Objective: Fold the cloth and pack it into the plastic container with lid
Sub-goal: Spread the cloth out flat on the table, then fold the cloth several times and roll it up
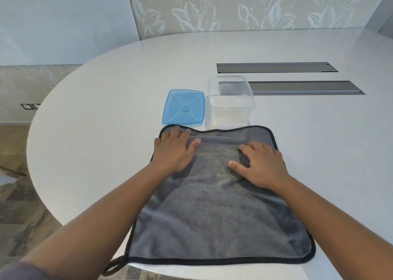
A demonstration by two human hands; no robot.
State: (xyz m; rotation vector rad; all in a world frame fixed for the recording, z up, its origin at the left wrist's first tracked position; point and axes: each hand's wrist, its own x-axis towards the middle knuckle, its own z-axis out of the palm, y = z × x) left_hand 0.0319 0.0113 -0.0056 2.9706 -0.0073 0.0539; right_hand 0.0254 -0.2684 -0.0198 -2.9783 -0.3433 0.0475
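Note:
A grey cloth point(217, 211) with a black hem lies spread flat on the white table point(106, 114), its near edge at the table's front rim with a small loop hanging off the left corner. My left hand point(174, 150) rests flat on the cloth's far left corner, fingers apart. My right hand point(258, 165) lies palm down on the far right part, fingers spread, holding nothing. Just beyond the cloth stands an open clear plastic container point(230, 103), with nothing inside. Its blue lid point(183, 109) lies flat to the left of it.
Two long dark slots point(276, 67) point(306, 87) are set into the table behind and right of the container. A patterned wall panel stands at the back. The floor shows beyond the table's rounded left edge.

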